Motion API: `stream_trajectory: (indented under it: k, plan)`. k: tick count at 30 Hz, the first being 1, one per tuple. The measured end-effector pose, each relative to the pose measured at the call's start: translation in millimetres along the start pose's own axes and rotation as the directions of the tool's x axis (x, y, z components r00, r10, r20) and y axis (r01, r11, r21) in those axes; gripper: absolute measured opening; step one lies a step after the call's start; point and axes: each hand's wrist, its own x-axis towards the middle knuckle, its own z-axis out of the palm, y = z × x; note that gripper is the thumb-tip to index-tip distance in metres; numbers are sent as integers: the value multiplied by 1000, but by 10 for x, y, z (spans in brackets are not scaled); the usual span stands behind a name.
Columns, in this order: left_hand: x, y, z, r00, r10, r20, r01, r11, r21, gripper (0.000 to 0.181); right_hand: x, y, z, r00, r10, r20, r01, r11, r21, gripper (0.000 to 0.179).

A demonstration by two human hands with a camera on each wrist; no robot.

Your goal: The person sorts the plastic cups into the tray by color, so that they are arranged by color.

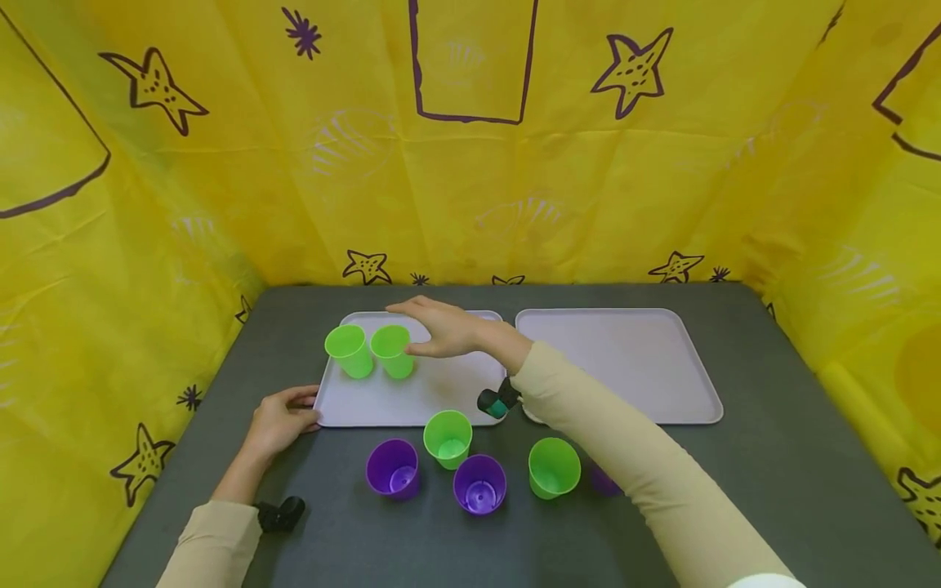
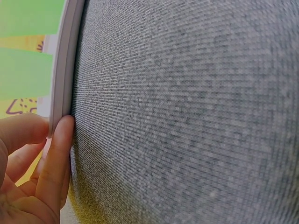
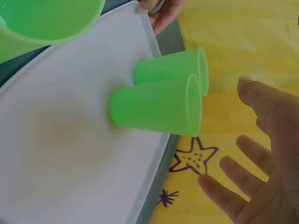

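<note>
Two green cups [image 1: 393, 352] stand upright side by side on the left white tray [image 1: 448, 400]. My right hand [image 1: 446, 328] is over this tray, just right of the cups. Its fingers are spread and hold nothing; in the right wrist view a gap separates the hand [image 3: 266, 158] from the nearer green cup [image 3: 154, 106]. At the tray's front left corner my left hand [image 1: 278, 420] pinches the rim, thumb and finger touching it in the left wrist view, where the tray rim [image 2: 63, 70] runs upright beside the grey cloth.
In front of the trays stand a purple cup [image 1: 393, 469], a green cup [image 1: 448, 439], another purple cup [image 1: 480, 485] and another green cup [image 1: 554, 469]. My right sleeve partly hides a further purple cup [image 1: 604, 482] and the right white tray [image 1: 625, 343]. Yellow cloth [image 1: 470, 188] surrounds the table.
</note>
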Motion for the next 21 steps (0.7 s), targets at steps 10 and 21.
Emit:
stream_trajectory:
  k: [10, 21]
  plan:
    - [22, -42, 19, 1000, 1, -2, -1, 1000, -2, 49, -242, -15, -53, 994, -83, 75, 85, 996, -24, 66]
    - [16, -23, 21, 1000, -4, -6, 4, 1000, -6, 48, -479, -30, 27, 946, -266, 182, 259, 964, 65, 62]
